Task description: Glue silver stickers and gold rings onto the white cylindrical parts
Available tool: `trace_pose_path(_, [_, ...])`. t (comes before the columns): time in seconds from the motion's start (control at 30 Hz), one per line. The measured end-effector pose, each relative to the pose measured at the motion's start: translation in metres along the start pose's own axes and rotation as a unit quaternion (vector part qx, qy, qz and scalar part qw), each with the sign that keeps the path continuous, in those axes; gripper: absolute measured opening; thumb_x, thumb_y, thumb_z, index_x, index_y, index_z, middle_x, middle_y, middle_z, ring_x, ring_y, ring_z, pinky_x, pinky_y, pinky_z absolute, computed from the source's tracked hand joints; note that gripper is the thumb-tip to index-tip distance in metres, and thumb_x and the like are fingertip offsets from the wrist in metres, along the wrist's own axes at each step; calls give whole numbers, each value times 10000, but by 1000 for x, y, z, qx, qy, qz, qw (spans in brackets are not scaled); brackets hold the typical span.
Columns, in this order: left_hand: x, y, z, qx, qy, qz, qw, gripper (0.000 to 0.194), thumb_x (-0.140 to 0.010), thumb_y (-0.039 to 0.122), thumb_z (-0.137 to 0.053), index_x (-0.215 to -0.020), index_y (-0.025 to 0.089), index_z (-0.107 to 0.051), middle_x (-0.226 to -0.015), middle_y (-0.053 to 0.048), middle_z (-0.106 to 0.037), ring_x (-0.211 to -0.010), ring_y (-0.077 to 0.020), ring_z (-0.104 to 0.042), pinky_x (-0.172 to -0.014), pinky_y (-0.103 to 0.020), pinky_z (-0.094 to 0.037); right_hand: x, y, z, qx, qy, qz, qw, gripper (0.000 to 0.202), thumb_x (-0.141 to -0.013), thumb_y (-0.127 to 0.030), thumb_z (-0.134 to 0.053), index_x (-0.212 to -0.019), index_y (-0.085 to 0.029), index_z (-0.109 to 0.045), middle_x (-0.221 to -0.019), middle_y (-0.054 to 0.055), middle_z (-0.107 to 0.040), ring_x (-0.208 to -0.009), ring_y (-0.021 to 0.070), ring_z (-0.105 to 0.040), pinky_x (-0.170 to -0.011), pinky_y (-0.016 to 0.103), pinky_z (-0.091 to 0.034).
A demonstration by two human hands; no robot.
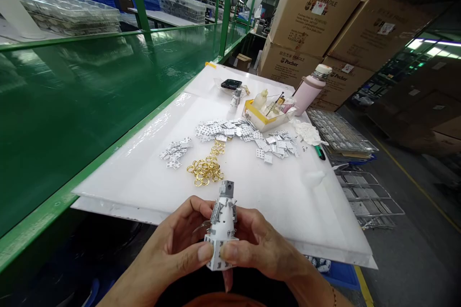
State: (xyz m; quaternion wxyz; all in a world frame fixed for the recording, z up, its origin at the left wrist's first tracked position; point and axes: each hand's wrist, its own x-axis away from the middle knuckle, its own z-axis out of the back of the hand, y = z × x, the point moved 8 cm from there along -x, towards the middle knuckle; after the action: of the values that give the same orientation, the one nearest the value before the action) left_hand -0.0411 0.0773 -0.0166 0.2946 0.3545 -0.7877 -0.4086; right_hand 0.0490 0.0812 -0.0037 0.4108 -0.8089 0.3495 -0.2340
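Steadying the white model [224, 218] near the table [277, 192], left hand [180, 244] and right hand [266, 244] close their fingers around its sturdier-looking base [215, 262], sparing side fittings [216, 211] that look fragile on a probably light, stiff body.

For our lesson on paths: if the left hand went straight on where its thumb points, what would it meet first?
The left hand would first meet the white piece it grips; beyond that, probably the right hand, though depth is unclear.
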Motion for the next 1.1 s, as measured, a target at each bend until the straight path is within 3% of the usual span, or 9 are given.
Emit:
trace_pose_path(0.37, [0,-4,-3,-3,-25,7,1000,382,-790,480,-754,-1006,250,-539,-968,-38,-634,-881,-211,-597,-732,-313,-491,-1,5,-6,-32,-44,-46,997,355,-750,-338,-819,-941,-135,-598,-764,-7,-580,-641,84,-571,-458,133,-502])
trace_pose_path(0.5, [-5,-9,-8,33,-53,22,998,623,-691,486,-819,-1185,277,-502,-1096,-80,-636,-917,-274,-651,-758,-396,-530,-1,10,-2,-27,-41,-78,996,416,-674,-353,-874,-923,-122,-634,-789,4,-619,-656,90,-602,-499,147,-505])
trace_pose_path(0.63, [-7,-16,-19,74,-102,29,992,824,-619,482,-856,-1327,285,-484,-1222,-111,-623,-993,-313,-652,-883,-476,-500,1,16,-2,-19,-63,-100,993,470,-535,-338,-942,-872,-126,-691,-805,-5,-626,-683,108,-612,-550,178,-507])
trace_pose_path(0.77, [-8,-10,-19,9,-106,-31,994,703,-550,481,-862,-1178,277,-619,-1231,-87,-614,-1215,-388,-536,-1032,-526,-399,2,28,1,-61,-59,-116,990,530,-497,-273,-958,-947,-133,-714,-800,-18,-618,-704,108,-585,-641,212,-516])
trace_pose_path(0.83, [-9,-5,-21,-48,-114,-51,991,602,-544,472,-854,-1072,268,-650,-1173,-76,-625,-1219,-391,-518,-1067,-542,-363,1,32,-2,-77,-72,-113,988,497,-476,-252,-961,-887,-130,-709,-801,-18,-612,-697,99,-564,-663,218,-515])
trace_pose_path(0.97, [-10,-1,-23,-167,-102,-50,979,519,-531,454,-863,-953,235,-654,-1258,-119,-612,-1228,-428,-499,-1097,-572,-312,-1,36,-4,-27,-78,-130,988,477,-448,-435,-946,-633,-124,-636,-771,0,-623,-678,100,-560,-619,204,-499])
trace_pose_path(1.1, [-6,-6,-21,-103,-55,-38,992,532,-568,600,-813,-935,247,-661,-1351,-141,-566,-1337,-461,-400,-1024,-558,-398,-1,27,-7,-8,-69,-129,989,522,-527,-592,-879,-651,-162,-610,-751,-3,-608,-636,93,-562,-527,182,-462])
